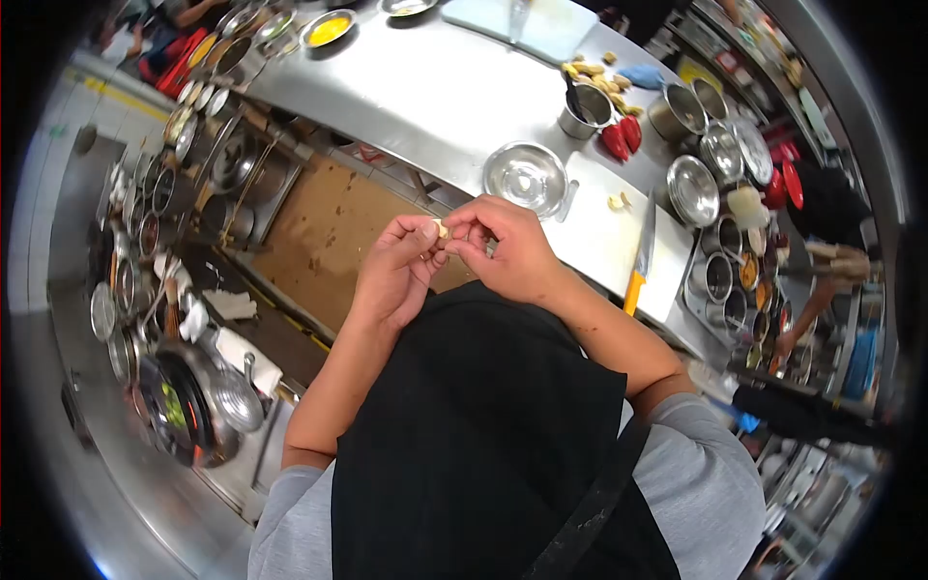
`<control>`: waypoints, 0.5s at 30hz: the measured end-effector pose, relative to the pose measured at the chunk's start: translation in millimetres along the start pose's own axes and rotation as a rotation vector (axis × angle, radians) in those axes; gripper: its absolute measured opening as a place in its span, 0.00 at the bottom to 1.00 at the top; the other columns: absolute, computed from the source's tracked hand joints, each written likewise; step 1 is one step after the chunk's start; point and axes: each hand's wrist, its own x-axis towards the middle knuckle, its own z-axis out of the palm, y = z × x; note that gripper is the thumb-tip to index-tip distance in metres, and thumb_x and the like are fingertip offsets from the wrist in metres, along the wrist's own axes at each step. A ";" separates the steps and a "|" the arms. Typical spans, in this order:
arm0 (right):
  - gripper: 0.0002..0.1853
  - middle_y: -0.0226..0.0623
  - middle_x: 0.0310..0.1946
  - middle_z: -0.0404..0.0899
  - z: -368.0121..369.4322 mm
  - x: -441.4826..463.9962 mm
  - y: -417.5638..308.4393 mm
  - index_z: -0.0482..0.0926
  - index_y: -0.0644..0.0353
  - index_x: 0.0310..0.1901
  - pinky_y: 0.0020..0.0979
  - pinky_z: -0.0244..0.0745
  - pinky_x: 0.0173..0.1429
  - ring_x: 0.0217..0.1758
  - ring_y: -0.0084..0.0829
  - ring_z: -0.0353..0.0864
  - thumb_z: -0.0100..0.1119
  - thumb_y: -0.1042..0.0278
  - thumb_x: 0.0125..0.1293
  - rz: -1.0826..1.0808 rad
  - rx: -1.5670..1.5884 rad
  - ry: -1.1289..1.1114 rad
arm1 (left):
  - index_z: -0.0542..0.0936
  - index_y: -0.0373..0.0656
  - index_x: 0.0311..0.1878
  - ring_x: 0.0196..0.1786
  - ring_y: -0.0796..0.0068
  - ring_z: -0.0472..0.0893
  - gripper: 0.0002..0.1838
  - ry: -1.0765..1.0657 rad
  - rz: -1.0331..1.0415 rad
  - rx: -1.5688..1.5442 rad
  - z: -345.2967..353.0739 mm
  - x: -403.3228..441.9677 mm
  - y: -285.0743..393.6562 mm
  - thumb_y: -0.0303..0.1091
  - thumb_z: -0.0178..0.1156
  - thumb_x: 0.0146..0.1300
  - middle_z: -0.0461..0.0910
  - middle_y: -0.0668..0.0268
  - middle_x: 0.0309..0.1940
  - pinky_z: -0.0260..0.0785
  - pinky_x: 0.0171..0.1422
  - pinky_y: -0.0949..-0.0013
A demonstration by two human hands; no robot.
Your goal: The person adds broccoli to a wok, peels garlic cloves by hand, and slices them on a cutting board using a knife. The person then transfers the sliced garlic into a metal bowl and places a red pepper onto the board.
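Observation:
Just in front of the black apron, my two hands meet above the floor beside the steel table. Between thumb and fingertips, my left hand (pixel 394 266) pinches a small pale piece that looks like a garlic clove (pixel 442 230). My right hand (pixel 507 246) has its curled fingertips on the same clove from the other side. Past my hands stands a steel bowl (pixel 503 174) with a few pale pieces at its bottom. On the white cutting board (pixel 599 237) lie pale scraps (pixel 619 201) and a knife with a yellow handle (pixel 634 290).
Farther along the table (pixel 406 106) are a steel pot (pixel 586 121), red peppers (pixel 619 138), yellowish root pieces (pixel 599 82) and a bowl of yellow liquid (pixel 329 29). Sauce containers crowd the right side. At left, a wok (pixel 179 406) sits on the stove. Another person's arm (pixel 810 314) reaches in at right.

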 end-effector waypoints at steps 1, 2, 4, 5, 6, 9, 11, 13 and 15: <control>0.10 0.34 0.32 0.80 0.7 -2.0 0.7 0.83 0.62 0.44 0.27 0.74 0.33 0.27 0.24 0.77 0.68 0.79 0.61 0.010 -0.010 0.035 | 0.77 0.40 0.51 0.41 0.79 0.81 0.10 -0.022 -0.005 0.016 3.1 6.1 2.3 0.27 0.65 0.71 0.83 0.66 0.40 0.74 0.48 0.74; 0.09 0.34 0.32 0.81 1.0 -3.7 3.1 0.83 0.63 0.44 0.26 0.74 0.34 0.28 0.22 0.78 0.68 0.79 0.63 0.042 0.025 0.063 | 0.77 0.40 0.51 0.41 0.79 0.81 0.10 -0.049 -0.025 0.033 6.4 10.3 4.2 0.27 0.65 0.71 0.83 0.66 0.40 0.74 0.48 0.74; 0.08 0.34 0.32 0.82 1.9 -7.5 4.7 0.82 0.64 0.45 0.25 0.75 0.34 0.28 0.20 0.79 0.67 0.79 0.64 0.079 0.049 0.125 | 0.78 0.39 0.53 0.40 0.79 0.81 0.10 -0.127 0.004 0.219 13.0 16.1 5.6 0.28 0.65 0.72 0.84 0.66 0.39 0.76 0.47 0.73; 0.07 0.33 0.32 0.83 4.0 -11.0 4.0 0.82 0.65 0.45 0.23 0.75 0.34 0.29 0.18 0.79 0.65 0.79 0.66 0.166 0.267 0.174 | 0.78 0.39 0.53 0.40 0.79 0.81 0.10 -0.153 -0.018 0.233 17.6 19.3 7.9 0.28 0.65 0.72 0.84 0.66 0.39 0.76 0.47 0.73; 0.06 0.32 0.31 0.83 3.5 -14.6 3.8 0.82 0.67 0.45 0.22 0.76 0.35 0.30 0.16 0.80 0.63 0.80 0.68 0.246 0.489 0.223 | 0.78 0.39 0.53 0.39 0.79 0.82 0.10 -0.165 -0.036 0.302 22.6 22.1 11.6 0.29 0.64 0.72 0.84 0.66 0.38 0.76 0.46 0.73; 0.05 0.32 0.31 0.84 -13.4 -25.2 -2.4 0.82 0.68 0.45 0.20 0.76 0.36 0.30 0.15 0.81 0.60 0.81 0.71 0.374 0.530 0.231 | 0.79 0.38 0.54 0.38 0.79 0.82 0.11 -0.231 -0.103 0.383 31.0 35.4 13.2 0.28 0.64 0.72 0.85 0.65 0.38 0.77 0.45 0.74; 0.04 0.31 0.31 0.84 -22.3 -31.3 -6.0 0.82 0.68 0.44 0.20 0.77 0.36 0.30 0.15 0.81 0.60 0.81 0.70 0.397 0.554 0.280 | 0.80 0.37 0.54 0.38 0.79 0.82 0.11 -0.277 -0.144 0.392 34.5 43.4 11.2 0.28 0.64 0.72 0.85 0.65 0.38 0.77 0.44 0.74; 0.03 0.31 0.30 0.84 -29.7 -37.7 -8.0 0.82 0.68 0.43 0.20 0.77 0.35 0.30 0.15 0.81 0.60 0.81 0.70 0.411 0.576 0.321 | 0.81 0.36 0.52 0.37 0.79 0.82 0.09 -0.367 -0.195 0.426 37.8 50.9 7.6 0.27 0.64 0.72 0.85 0.65 0.38 0.77 0.44 0.74; 0.02 0.33 0.29 0.84 -37.2 -45.0 -9.3 0.82 0.67 0.39 0.23 0.78 0.34 0.30 0.17 0.81 0.62 0.79 0.68 0.388 0.358 0.322 | 0.81 0.36 0.52 0.37 0.79 0.82 0.09 -0.403 -0.222 0.476 46.3 56.5 5.2 0.27 0.64 0.71 0.84 0.64 0.37 0.77 0.44 0.74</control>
